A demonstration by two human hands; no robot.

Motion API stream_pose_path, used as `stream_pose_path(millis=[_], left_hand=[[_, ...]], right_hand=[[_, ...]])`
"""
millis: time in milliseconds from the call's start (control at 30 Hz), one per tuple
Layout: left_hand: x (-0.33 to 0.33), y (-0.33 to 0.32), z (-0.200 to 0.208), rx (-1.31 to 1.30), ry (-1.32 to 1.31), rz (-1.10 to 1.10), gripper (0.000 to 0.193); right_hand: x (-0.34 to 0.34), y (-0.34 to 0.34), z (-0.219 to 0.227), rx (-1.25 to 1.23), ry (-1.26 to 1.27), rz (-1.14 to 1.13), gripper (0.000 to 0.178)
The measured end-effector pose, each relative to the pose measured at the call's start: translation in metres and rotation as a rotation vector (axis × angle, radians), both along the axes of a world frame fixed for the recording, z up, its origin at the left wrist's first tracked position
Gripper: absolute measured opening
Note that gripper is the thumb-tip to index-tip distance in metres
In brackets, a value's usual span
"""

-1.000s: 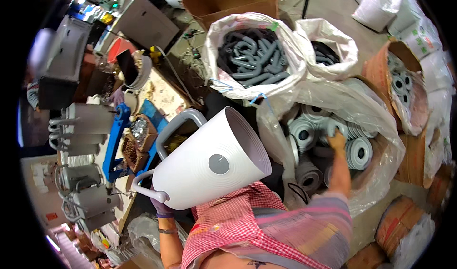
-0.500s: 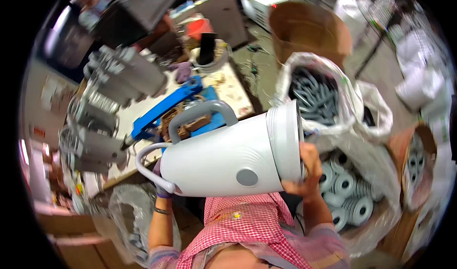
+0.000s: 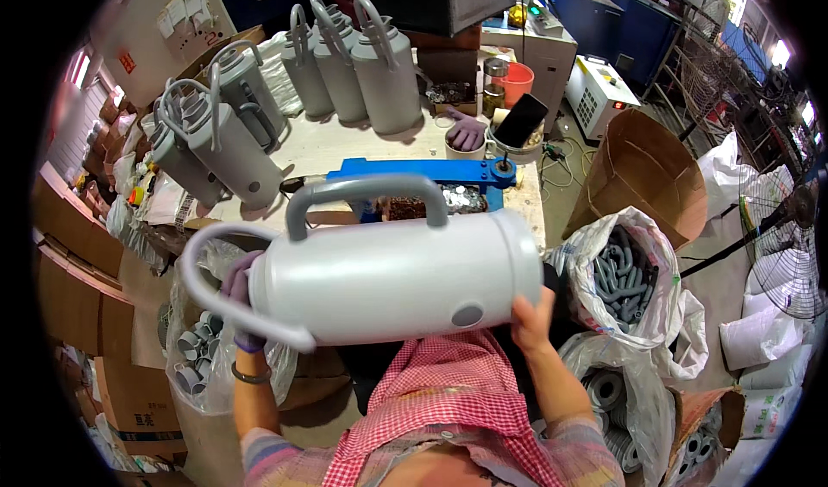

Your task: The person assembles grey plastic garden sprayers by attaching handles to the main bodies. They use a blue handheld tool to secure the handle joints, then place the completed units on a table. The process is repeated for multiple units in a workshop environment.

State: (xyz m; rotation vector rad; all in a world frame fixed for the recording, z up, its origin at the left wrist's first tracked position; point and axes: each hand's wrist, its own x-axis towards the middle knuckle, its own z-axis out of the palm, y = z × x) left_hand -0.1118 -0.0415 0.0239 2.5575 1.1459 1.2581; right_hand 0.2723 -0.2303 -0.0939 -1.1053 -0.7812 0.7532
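A pale grey thermos jug [image 3: 388, 271] lies on its side across my lap, held up in both hands. Its dark grey side handle [image 3: 362, 188] points away from me, and a round grey disc marks its near side. My left hand [image 3: 241, 293], in a purple glove, grips the left end, where a curved carrying handle [image 3: 203, 301] loops out; part of that hand is behind the jug. My bare right hand [image 3: 532, 319] holds the right end from below, most fingers hidden. Beyond the jug, a blue metal press fixture [image 3: 423, 170] lies on the table.
Several grey jugs [image 3: 384, 81] stand on the worktable [image 3: 328, 146]. A spare glove [image 3: 466, 131] and a phone [image 3: 521, 120] rest on tubs. At right are a sack of grey handles [image 3: 623, 280], a bag of ringed parts [image 3: 606, 389] and a cardboard drum [image 3: 642, 176]; grey parts [image 3: 197, 349] fill a bag at left.
The jug has turned from tilted to nearly level, and its open right end no longer faces into view. My head view has swung, showing more of the table and standing jugs.
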Motion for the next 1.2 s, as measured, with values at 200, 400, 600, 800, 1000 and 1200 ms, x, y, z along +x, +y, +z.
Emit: stream_pose_path(millis=[200, 400, 600, 800, 1000, 1200], left_hand=[[-0.044, -0.043, 0.070, 0.083, -0.302, 0.004, 0.044], [-0.107, -0.047, 0.114, 0.471, -0.074, 0.340, 0.030], [-0.076, -0.029, 0.199, 0.348, 0.232, 0.225, 0.027], [-0.176, 0.150, 0.206, 0.163, 0.372, 0.630, 0.037], [-0.282, 0.347, 0.158, -0.095, 0.225, 1.153, 0.053], [-0.243, 0.426, 0.115, -0.183, 0.037, 1.086, 0.072]], right_hand=[[-0.054, 0.080, -0.018, -0.130, 0.850, 0.395, 0.063], [-0.139, 0.115, -0.010, 0.234, 0.434, 0.404, 0.072], [-0.194, 0.253, -0.029, -0.326, -0.167, 0.894, 0.062], [-0.176, 0.230, 0.049, 0.053, -0.325, 0.783, 0.046], [-0.137, 0.223, 0.089, 0.093, -0.695, 0.840, 0.034], [-0.106, 0.255, 0.145, 0.036, -0.799, 0.909, 0.039]])
